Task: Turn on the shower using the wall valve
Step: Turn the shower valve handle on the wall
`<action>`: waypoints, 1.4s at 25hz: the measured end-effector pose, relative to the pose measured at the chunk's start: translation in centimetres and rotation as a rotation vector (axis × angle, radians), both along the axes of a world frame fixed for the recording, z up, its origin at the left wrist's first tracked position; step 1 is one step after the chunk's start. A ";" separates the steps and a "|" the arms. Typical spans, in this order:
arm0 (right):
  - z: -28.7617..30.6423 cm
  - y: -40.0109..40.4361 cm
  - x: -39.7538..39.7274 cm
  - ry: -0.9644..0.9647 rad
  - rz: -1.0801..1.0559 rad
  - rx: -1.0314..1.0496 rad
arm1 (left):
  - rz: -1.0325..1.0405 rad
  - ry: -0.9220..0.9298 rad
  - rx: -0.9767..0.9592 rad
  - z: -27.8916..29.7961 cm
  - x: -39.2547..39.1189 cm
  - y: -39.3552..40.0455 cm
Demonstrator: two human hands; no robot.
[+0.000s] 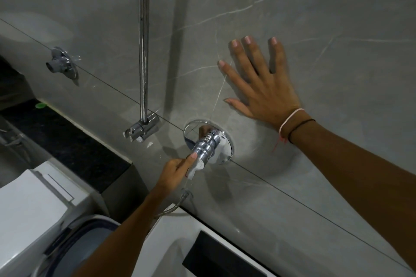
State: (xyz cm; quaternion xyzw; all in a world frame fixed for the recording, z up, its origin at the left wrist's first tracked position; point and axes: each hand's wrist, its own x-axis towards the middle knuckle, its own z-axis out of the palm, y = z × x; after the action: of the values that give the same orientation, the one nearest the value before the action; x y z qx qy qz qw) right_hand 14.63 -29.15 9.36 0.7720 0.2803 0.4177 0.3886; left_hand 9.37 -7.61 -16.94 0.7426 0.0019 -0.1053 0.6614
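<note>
Wall valve (208,143): a chrome handle stuck out from a round chrome plate on the grey tiled wall (315,18), its long axis running from the plate down and left toward the viewer. The fingers (190,161) of the left hand (174,172) were closed around the handle's outer end, thumb on top, so the valve body lay just up and right of the grip. This hand was the nearer one, already touching the handle. The right hand (262,84) lay flat on the wall above and right of the valve, fingers spread open, gripping nothing, apparently bracing. Two thin bands circled its wrist.

Left of the valve, a vertical chrome riser pipe (143,40) ended in a bracket (141,130) beside the plate. Farther left sat a second chrome wall fitting (62,65). A thin hose (175,206) curved away below the left hand. No water was visible, so the shower was probably not yet running; turning or lifting the handle seemed the next move. Below, a white toilet cistern (33,198) showed at lower left; no open containers were in view.
</note>
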 end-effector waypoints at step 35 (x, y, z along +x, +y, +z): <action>0.3 0.3 -0.4 0.002 -0.023 -0.006 | 0.025 -0.935 0.984 9.3 -0.3 -4.0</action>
State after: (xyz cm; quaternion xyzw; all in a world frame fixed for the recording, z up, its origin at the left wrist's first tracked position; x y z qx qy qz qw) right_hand 14.23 -28.88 9.62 0.7743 0.2732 0.4115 0.3955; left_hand 9.10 -11.61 -7.63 0.9244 -0.2282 0.2477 0.1790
